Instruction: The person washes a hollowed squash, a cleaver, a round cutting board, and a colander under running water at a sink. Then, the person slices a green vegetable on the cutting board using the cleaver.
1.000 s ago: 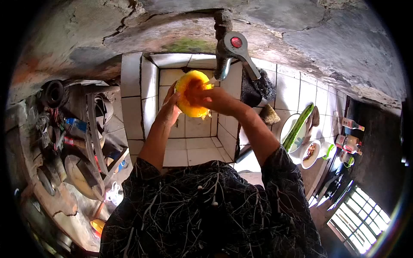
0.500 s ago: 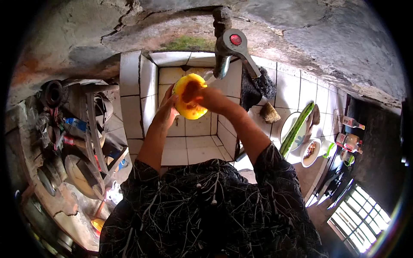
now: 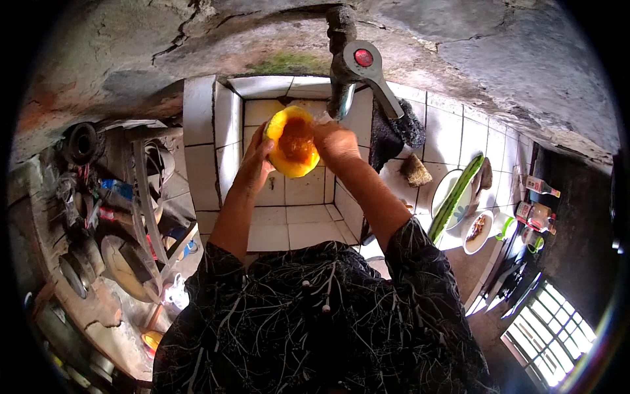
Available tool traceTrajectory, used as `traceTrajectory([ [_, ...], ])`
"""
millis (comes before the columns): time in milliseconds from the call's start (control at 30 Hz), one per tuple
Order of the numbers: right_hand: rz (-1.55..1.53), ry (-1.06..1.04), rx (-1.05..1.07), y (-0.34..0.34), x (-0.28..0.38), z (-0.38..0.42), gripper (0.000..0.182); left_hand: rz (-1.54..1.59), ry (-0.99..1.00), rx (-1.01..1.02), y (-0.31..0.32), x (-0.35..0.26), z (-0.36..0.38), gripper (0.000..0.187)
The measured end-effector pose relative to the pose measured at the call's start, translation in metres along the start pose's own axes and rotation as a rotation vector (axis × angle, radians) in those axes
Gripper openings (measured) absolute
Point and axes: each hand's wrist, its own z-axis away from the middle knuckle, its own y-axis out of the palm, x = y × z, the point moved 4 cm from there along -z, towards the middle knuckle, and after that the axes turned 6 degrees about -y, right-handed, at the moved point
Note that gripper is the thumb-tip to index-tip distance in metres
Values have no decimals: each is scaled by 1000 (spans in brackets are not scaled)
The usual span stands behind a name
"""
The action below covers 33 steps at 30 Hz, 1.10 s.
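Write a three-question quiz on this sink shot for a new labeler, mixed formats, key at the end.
1. Multiple choice: where does the long green vegetable lie?
A) inside the sink
B) across the plate
C) on top of the faucet

2. True or false: the left hand holds the cut squash with its hollow side hidden from the camera.

3. Fill in: of the person's two hands, the ____ hand is nearer the faucet.

Key: 1. B. 2. False; the orange hollow is in plain view. 3. right.
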Motion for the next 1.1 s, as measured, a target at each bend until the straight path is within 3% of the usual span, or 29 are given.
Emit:
traceTrajectory([
  [33,-59,116,73,-6,-7,2,34,38,-25,-60,-3,1,1,69],
  [67,-56,136,-91,-7,-14,9,29,77,-50,-119,-5,2,1,68],
  [100,-52,137,-89,-7,-12,11,29,81,-50,-117,-4,1,1,68],
  [167,-53,-58,-167,-9,3,11,32,44,-49,-144,-3,-2,0,66],
  [200,-347,-167,-238,-9,15,14,38,53,-71,-147,-3,0,-2,69],
  [233,-640,-147,-86,-9,28,18,44,54,-72,-149,-2,2,-7,69],
  [300,-550,-330,-299,20,43,7,45,-10,-77,-192,3,7,-16,76],
  [333,-556,-330,-296,32,40,3,45,-133,-154,-340,15,-3,-8,84],
  [367,-543,-222,-214,46,32,-5,44,-126,-124,-323,24,-2,-15,89],
  [433,-964,21,-102,13,19,2,42,-317,-269,-432,29,-18,-10,86],
  [500,-1744,11,63,7,-1,8,44,-329,-271,-412,20,-30,-6,75],
  [567,-2181,86,-3,-8,-8,17,50,-256,-238,-412,4,-23,-12,67],
  [600,-2280,67,75,-2,-12,17,54,-42,-271,-328,-2,-12,-19,62],
  [667,-2344,38,22,2,-7,14,56,430,-305,-102,3,1,-26,51],
  [700,-2411,14,-35,2,-5,14,58,432,-304,-104,8,4,-29,51],
  [767,-2406,5,-27,6,-1,16,60,689,-204,101,25,4,-39,45],
  [967,-2348,-81,108,17,0,18,60,682,-166,72,27,4,-36,47],
  [1100,-2244,-29,214,0,0,19,58,743,-175,81,32,-5,-31,50],
])
